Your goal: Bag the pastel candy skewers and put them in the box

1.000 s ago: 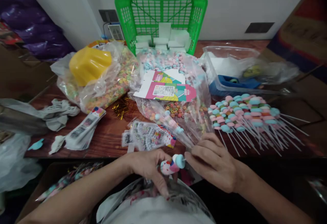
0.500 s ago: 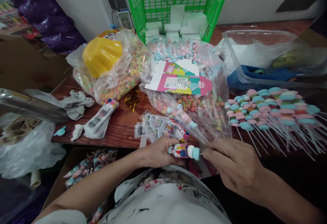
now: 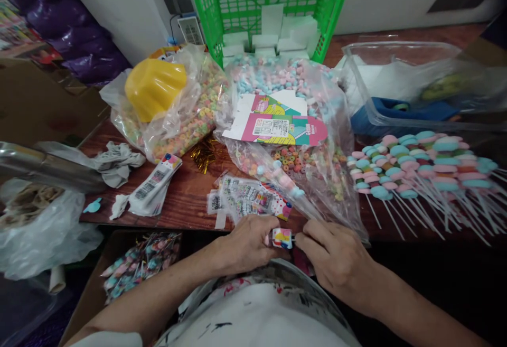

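My left hand [image 3: 251, 242] is closed around a small printed plastic bag [image 3: 282, 238] at the table's front edge. A candy skewer's upper part is inside that bag, mostly hidden by the fingers. My right hand [image 3: 336, 260] pinches the skewer's thin white stick, close to the bag's mouth. Just beyond my hands lie several loose printed bags [image 3: 253, 196]. Another candy skewer [image 3: 283, 179] rests on the clear plastic behind them. To the right is a pile of pink and blue candy skewers [image 3: 420, 167], their sticks pointing toward me.
A stack of printed bags [image 3: 156, 184] lies at left. Large bags of ring candy [image 3: 186, 130] and pink-blue candy [image 3: 277, 75] stand behind, before a green basket [image 3: 206, 25]. A clear tub [image 3: 404, 48] is at right. Below the table, a box holds wrapped skewers [image 3: 138, 262].
My right hand has moved left, toward my left hand. The skewer's marshmallows, which stuck out of the printed bag, are now inside it.
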`<state>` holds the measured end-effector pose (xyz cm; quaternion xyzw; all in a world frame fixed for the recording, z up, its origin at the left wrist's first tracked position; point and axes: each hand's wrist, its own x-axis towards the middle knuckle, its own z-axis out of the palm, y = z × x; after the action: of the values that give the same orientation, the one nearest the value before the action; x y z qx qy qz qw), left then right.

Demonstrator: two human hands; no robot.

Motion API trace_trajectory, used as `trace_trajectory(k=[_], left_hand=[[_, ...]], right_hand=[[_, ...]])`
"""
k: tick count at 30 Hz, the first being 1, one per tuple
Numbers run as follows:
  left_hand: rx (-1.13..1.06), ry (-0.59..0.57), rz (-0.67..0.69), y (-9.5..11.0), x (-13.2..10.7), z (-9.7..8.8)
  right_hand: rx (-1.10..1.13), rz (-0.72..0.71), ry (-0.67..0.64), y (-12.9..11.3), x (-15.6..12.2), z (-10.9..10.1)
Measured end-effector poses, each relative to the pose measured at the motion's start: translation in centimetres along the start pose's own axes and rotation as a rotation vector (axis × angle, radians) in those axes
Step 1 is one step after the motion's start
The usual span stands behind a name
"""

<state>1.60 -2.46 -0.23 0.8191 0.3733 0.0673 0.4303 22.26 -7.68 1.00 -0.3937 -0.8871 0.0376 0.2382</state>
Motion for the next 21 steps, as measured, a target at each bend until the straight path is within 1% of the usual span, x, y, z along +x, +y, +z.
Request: trace_trajectory(k=[3, 5, 7, 9, 11, 14, 15, 17, 19, 21], left_hand=[[-0.023, -0.006, 0.004, -0.1, -0.1, 0.2], [-0.075, -0.032, 0.054, 0.1, 0.1, 0.6], [-0.186, -0.071, 0.126, 0.3, 0.4, 0.9], [-0.345, -0.103, 0.16, 0.6, 0.6, 1.0], [-0.517, -0.129, 0.114, 0.8, 0.5, 0.6], [-0.711, -0.198, -0.009, 1.0, -0.1, -0.6], [-0.727, -0.216, -0.03, 1.0, -0.4, -1.0], [-0.644, -0.211, -0.009, 1.1, -0.7, -1.4], [-0.478, -0.153, 0.054, 1.1, -0.6, -1.2], [-0.357, -0.087, 0.079, 0.9, -0.4, -0.6]], right_hand=[[0.14, 0.033, -0.093, 0.3, 0.0, 0.3], [0.214, 0.049, -0.139, 0.3, 0.4, 0.3], [0.224, 0.02, -0.141, 0.2, 0.9, 0.5], [0.221, -0.026, -0.126, 0.1, 1.4, 0.6], [0.231, -0.024, -0.102, 0.4, 1.7, 0.4], [0.274, 0.035, -0.02, 1.5, 1.7, -0.6], [0.292, 0.042, 0.0, 1.8, 1.7, -0.9], [0.31, 0.021, 0.006, 2.2, 1.7, -1.4], [0.263, -0.019, -0.038, 2.1, 1.8, -1.4], [0.171, -0.048, -0.078, 1.6, 2.0, -0.8]])
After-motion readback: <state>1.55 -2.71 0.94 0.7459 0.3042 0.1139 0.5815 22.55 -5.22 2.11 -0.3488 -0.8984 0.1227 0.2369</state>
